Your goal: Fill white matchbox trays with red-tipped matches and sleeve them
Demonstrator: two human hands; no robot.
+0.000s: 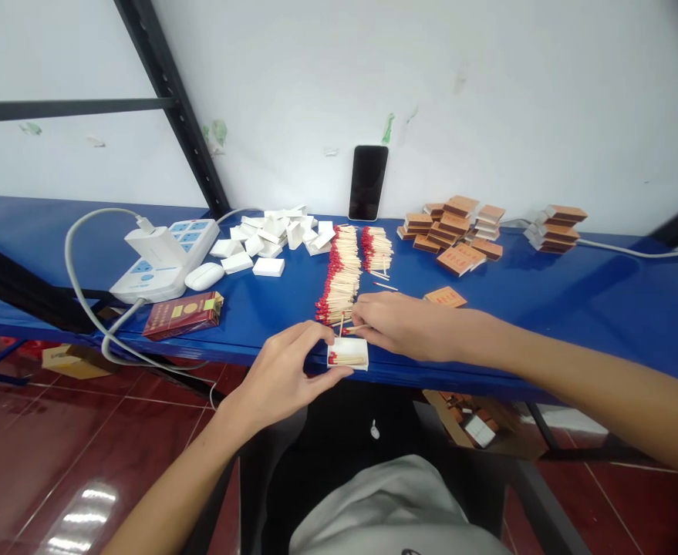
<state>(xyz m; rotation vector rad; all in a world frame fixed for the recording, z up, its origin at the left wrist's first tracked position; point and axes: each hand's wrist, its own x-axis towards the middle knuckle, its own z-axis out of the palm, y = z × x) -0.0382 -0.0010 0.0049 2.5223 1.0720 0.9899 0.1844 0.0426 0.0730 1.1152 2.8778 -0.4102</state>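
A small white tray (348,354) with several red-tipped matches in it lies at the front edge of the blue table. My left hand (288,365) grips it between thumb and fingers from the left side. Just above the tray's right end, my right hand (393,322) pinches red-tipped matches (353,329) near the bottom of a long pile. That long pile of matches (342,270) runs back towards the wall, with a shorter pile (376,248) on its right. One loose match (386,286) lies in front of the shorter pile.
White trays (274,233) are heaped at the back left, near a power strip (182,247) with cables and a dark red box (183,314). A phone (368,183) leans on the wall. Orange-brown matchboxes (453,223) are piled at the back right. An open carton (477,432) stands below the table.
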